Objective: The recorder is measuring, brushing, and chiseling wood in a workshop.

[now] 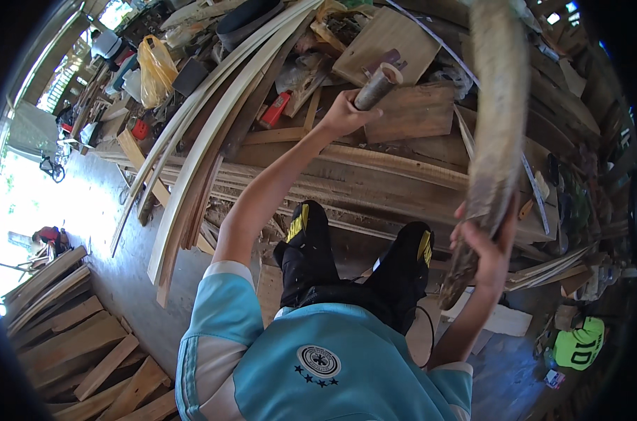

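My left hand (348,114) is closed around a short grey cylinder (376,89) with a pale, reddish end; its exact kind is hard to make out. It is raised over the cluttered workbench, near a flat brown board (411,114). At the right, my right hand (483,245) grips the lower part of a long, rough wooden slab (499,112) with barklike edges. The slab stands nearly upright in view and is smeared by motion; its upper end runs out at the top edge.
Long pale wood strips (213,133) hang over the bench's left side. A red container (275,109) and a yellow plastic bag (156,70) lie among scraps. Stacked planks (94,351) fill the lower left. A person in a bright green shirt (578,344) is at the lower right.
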`<state>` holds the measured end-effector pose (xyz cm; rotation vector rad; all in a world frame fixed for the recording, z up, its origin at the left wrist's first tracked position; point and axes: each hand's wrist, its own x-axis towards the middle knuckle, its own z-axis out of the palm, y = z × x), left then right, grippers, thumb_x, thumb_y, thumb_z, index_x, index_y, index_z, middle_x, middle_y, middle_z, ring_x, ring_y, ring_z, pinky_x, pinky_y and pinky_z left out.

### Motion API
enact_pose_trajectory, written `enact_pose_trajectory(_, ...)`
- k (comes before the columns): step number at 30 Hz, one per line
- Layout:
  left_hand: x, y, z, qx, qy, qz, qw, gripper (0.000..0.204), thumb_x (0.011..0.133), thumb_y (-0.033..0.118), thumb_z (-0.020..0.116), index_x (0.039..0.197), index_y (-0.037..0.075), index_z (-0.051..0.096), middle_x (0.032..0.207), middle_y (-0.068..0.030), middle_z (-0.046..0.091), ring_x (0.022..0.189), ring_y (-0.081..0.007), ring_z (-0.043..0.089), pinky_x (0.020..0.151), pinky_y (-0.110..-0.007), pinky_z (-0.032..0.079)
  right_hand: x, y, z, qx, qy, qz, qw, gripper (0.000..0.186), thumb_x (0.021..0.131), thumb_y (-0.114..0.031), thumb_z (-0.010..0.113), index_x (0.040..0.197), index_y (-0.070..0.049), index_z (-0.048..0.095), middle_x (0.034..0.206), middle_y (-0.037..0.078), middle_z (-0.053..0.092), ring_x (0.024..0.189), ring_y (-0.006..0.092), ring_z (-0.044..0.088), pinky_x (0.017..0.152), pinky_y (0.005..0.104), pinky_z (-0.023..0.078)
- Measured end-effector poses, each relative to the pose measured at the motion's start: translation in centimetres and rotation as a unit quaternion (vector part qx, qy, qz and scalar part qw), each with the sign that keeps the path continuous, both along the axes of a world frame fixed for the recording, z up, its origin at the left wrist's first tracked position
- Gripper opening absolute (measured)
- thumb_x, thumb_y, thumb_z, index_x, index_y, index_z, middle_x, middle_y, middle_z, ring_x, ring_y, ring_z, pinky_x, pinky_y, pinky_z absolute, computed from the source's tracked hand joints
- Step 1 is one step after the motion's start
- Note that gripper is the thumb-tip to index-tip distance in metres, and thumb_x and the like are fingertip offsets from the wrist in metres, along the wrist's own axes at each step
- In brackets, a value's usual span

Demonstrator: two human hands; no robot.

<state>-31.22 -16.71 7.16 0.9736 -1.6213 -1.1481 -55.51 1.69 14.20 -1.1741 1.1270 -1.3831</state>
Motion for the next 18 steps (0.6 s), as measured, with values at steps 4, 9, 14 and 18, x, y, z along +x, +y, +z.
enact_pose_trajectory(4, -0.7, -0.9, -1.1, -0.039, -0.025, -0.015, 0.999, 0.022, 0.066, 0.016, 0.066, 0.073, -0.001, 0.053, 0.064, 0.0047, 0.045, 0.06, -0.0041, 0.038, 0.053, -0.021, 0.034, 0.0, -1.9, 3.8, -0.011, -0.037, -0.021, 0.999, 0.076, 0.058, -0.01, 0.063, 0.125, -0.004, 0.027, 0.085, 0.011, 0.051, 0.06, 0.0165, 0.053, 0.049, 0.0266, 0.046)
enact_pose_trajectory(9, -0.5, -0.1, -0.3, -0.035, 0.006, -0.021, 0.999, 0.022, 0.066, 0.016, 0.067, 0.073, 0.0, 0.053, 0.063, 0.0048, 0.044, 0.06, -0.0037, 0.038, 0.052, -0.021, 0.034, 0.2, -2.5, 1.4, 0.13, 0.124, 0.101, 0.979, 0.072, 0.056, -0.01, 0.06, 0.123, -0.001, 0.033, 0.093, 0.012, 0.051, 0.07, 0.017, 0.053, 0.058, 0.0259, 0.044)
enact_pose_trajectory(14, 0.7, -0.7, -0.3, 0.013, -0.004, 0.012, 1.0, 0.023, 0.066, 0.016, 0.068, 0.064, 0.006, 0.047, 0.059, 0.0062, 0.038, 0.054, -0.0029, 0.034, 0.047, -0.021, 0.028, -0.8, -2.0, 2.0, 0.078, 0.048, 0.078, 0.993, 0.077, 0.053, -0.01, 0.06, 0.124, -0.001, 0.032, 0.094, 0.012, 0.05, 0.071, 0.0172, 0.053, 0.058, 0.0259, 0.044)
enact_pose_trajectory(18, 0.1, -0.6, -0.5, 0.004, 0.002, -0.008, 1.0, 0.023, 0.066, 0.017, 0.067, 0.067, 0.004, 0.049, 0.06, 0.0055, 0.041, 0.056, -0.0029, 0.035, 0.048, -0.021, 0.03, -0.5, -2.0, 4.6, 0.028, -0.015, -0.021, 0.999, 0.066, 0.058, -0.012, 0.059, 0.119, -0.002, 0.034, 0.087, 0.011, 0.05, 0.068, 0.0159, 0.053, 0.048, 0.0249, 0.045)
